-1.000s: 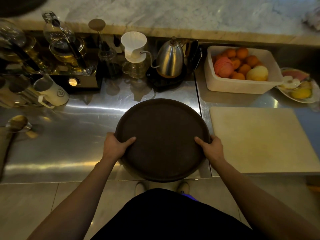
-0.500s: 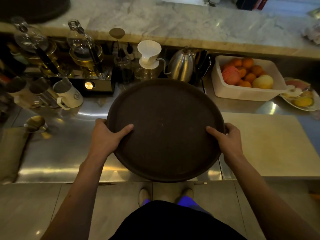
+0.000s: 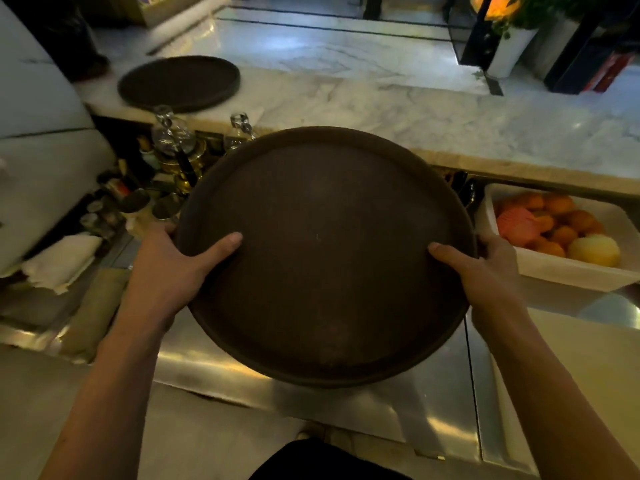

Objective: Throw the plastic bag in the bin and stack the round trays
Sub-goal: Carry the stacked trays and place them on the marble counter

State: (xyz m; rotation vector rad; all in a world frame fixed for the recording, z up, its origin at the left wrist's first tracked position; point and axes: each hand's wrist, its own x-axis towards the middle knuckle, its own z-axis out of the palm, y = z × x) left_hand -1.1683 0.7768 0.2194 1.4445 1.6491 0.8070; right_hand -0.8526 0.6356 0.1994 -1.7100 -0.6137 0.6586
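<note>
A large dark brown round tray (image 3: 325,258) is held up in the air above the steel counter, tilted a little toward me. My left hand (image 3: 173,265) grips its left rim, thumb lying on the tray's upper face. My right hand (image 3: 485,271) grips the right rim the same way. A second dark round tray (image 3: 178,83) lies flat on the raised marble bar top at the far left. No plastic bag or bin is in view.
Glass coffee makers (image 3: 173,140) and cups stand behind the held tray at left. A white tub of oranges (image 3: 561,233) sits at right, a folded white cloth (image 3: 62,261) at left. The marble bar top (image 3: 415,109) runs across the back.
Both hands have lifted the tray off the steel counter and carried it up and forward. The view has tilted up, bringing the second tray on the marble top into sight.
</note>
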